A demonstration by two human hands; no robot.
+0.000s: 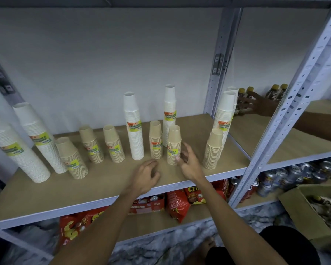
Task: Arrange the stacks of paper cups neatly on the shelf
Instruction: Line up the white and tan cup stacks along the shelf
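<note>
Head view: tall white paper cup stacks (133,127) and shorter brown paper cup stacks (114,144) stand in a loose row on the wooden shelf board (84,188) of a grey metal rack (275,131). The right hand (189,161), fingers spread and holding nothing, is just beside the nearest brown stack (174,145); contact cannot be told. The left hand (147,175) hovers over bare board in front, fingers loosely curled, empty. Red snack bags (178,205) lie on the shelf below.

Six brown stacks (174,145), six white stacks (134,129)
</note>
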